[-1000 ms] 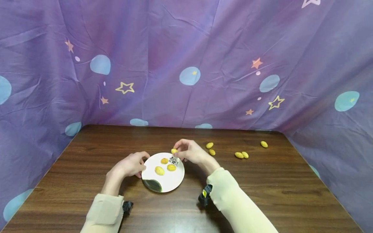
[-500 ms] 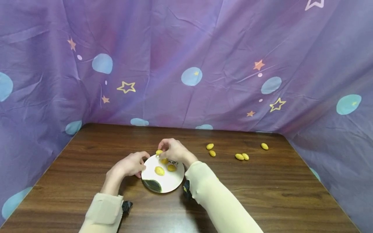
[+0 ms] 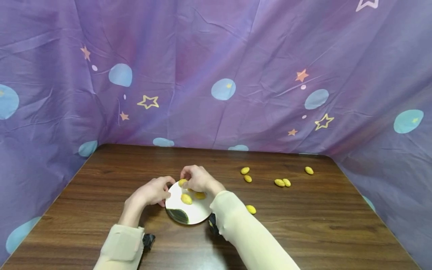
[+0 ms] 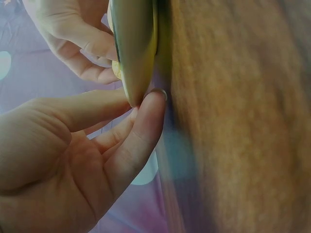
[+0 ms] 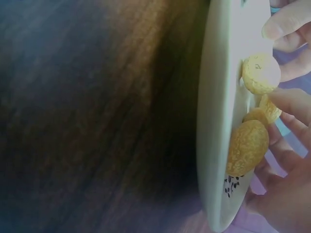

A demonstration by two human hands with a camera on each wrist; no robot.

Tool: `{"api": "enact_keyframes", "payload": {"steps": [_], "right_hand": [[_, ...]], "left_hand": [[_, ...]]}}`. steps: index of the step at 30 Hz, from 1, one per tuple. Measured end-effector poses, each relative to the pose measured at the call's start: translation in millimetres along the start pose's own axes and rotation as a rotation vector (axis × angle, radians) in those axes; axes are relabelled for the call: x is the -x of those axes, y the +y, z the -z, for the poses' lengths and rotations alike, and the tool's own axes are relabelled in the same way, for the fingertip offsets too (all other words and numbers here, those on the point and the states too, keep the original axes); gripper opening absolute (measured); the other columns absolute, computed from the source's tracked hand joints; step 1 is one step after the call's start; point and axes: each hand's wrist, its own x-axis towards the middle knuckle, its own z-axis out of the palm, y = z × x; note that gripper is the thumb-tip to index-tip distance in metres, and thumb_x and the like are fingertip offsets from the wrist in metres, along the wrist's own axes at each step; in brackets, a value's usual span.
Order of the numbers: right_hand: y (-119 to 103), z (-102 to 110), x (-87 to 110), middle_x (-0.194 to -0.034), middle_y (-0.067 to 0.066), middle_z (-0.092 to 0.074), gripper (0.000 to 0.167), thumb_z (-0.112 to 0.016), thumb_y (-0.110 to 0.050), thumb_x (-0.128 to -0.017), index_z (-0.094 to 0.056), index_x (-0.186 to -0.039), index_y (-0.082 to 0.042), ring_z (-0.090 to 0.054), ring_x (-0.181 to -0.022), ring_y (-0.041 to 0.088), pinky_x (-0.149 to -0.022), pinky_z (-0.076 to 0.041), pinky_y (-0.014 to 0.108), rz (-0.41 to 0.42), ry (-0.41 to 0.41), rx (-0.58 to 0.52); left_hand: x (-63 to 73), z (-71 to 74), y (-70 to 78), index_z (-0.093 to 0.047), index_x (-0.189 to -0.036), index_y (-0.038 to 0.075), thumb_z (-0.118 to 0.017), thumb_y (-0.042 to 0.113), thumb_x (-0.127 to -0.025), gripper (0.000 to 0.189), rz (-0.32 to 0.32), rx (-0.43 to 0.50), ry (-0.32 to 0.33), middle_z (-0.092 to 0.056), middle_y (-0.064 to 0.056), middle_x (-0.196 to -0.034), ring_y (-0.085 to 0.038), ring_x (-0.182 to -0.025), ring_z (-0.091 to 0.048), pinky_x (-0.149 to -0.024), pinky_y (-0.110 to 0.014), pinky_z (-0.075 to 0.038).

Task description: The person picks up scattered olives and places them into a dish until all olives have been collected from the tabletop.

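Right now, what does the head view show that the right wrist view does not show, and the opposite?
Only the head view: six loose yellow pieces on the table to the right of the plate, the star prints on the purple backdrop, and the two pale sleeves.

Only the right wrist view: small black marks on the plate, which the right hand hides in the head view.

Both: the plate, the left hand at its rim, the right hand pinching one yellow piece, other yellow pieces on the plate, and part of the table.
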Motion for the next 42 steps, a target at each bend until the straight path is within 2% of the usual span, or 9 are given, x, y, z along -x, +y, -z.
{"api": "enact_keyframes", "payload": {"steps": [12,18,22,26,30,34,38,42], "right_hand": [[0.9,-3.7,-0.1,-0.077,-0.006,-0.06,0.019,-0.078,-0.008,-0.077,-0.066,-0.089,-0.015,-0.054,-0.076,0.01,-0.071,-0.044,0.023,0.029,-0.002,0.056],[0.0,-2.1,1.1,-0.088,-0.003,-0.061,0.025,-0.081,-0.025,-0.079,-0.067,-0.098,-0.016,-0.053,-0.087,0.013,-0.079,-0.045,0.026,0.034,-0.018,0.081],[-1.6,3.4,4.9,-0.102,0.0,-0.06,0.031,-0.068,-0.041,-0.09,-0.067,-0.107,-0.016,-0.051,-0.101,0.016,-0.087,-0.045,0.03,0.019,-0.033,0.041],[-2.0,11.6,8.4,-0.107,0.0,-0.061,0.038,-0.055,-0.049,-0.096,-0.066,-0.112,-0.016,-0.052,-0.106,0.016,-0.09,-0.045,0.033,0.021,-0.02,-0.023],[-4.9,24.0,14.7,-0.111,0.001,-0.057,0.037,-0.054,-0.048,-0.097,-0.066,-0.113,-0.017,-0.053,-0.104,0.016,-0.089,-0.046,0.034,0.046,-0.012,-0.071],[-12.2,46.3,29.9,-0.114,0.001,-0.057,0.033,-0.057,-0.043,-0.097,-0.065,-0.115,-0.017,-0.054,-0.104,0.016,-0.09,-0.047,0.035,0.099,0.001,-0.099],[-14.6,74.2,49.2,-0.115,0.003,-0.06,0.032,-0.061,-0.037,-0.096,-0.063,-0.119,-0.015,-0.057,-0.103,0.013,-0.091,-0.049,0.035,0.177,0.054,-0.107],[-7.1,100.8,69.3,-0.114,0.001,-0.062,0.032,-0.063,-0.033,-0.095,-0.063,-0.121,-0.014,-0.06,-0.101,0.012,-0.089,-0.051,0.034,0.234,0.116,-0.119]], "left_hand": [[0.8,-1.1,-1.5,-0.055,-0.124,-0.004,-0.057,-0.01,-0.085,0.04,-0.013,0.011,0.015,-0.054,-0.014,-0.081,-0.022,-0.058,-0.062,-0.054,-0.033,-0.055],[0.9,-1.7,-2.4,-0.054,-0.125,-0.005,-0.057,-0.009,-0.083,0.043,-0.019,-0.002,0.026,-0.055,-0.012,-0.081,-0.02,-0.056,-0.063,-0.05,-0.027,-0.05],[1.3,-1.5,-3.0,-0.054,-0.127,-0.004,-0.057,-0.008,-0.082,0.045,-0.012,-0.018,0.034,-0.055,-0.012,-0.082,-0.02,-0.056,-0.063,-0.05,-0.027,-0.048],[2.0,-1.4,-3.1,-0.053,-0.128,-0.004,-0.057,-0.007,-0.083,0.045,-0.004,-0.027,0.033,-0.055,-0.012,-0.084,-0.02,-0.057,-0.063,-0.051,-0.027,-0.049],[1.7,-1.2,-2.8,-0.053,-0.128,-0.004,-0.058,-0.007,-0.084,0.044,0.002,-0.034,0.028,-0.055,-0.012,-0.084,-0.02,-0.057,-0.063,-0.051,-0.028,-0.049],[-0.4,-0.1,-1.6,-0.055,-0.127,-0.002,-0.058,-0.007,-0.084,0.043,0.008,-0.043,0.024,-0.055,-0.012,-0.083,-0.02,-0.058,-0.062,-0.052,-0.028,-0.049],[-2.0,0.2,0.5,-0.056,-0.125,-0.001,-0.057,-0.008,-0.084,0.042,0.0,-0.044,0.023,-0.054,-0.012,-0.082,-0.02,-0.057,-0.062,-0.051,-0.028,-0.051],[-0.4,-1.2,1.1,-0.055,-0.126,-0.003,-0.056,-0.009,-0.084,0.042,-0.002,-0.036,0.025,-0.053,-0.013,-0.082,-0.02,-0.057,-0.062,-0.053,-0.031,-0.053]]}}
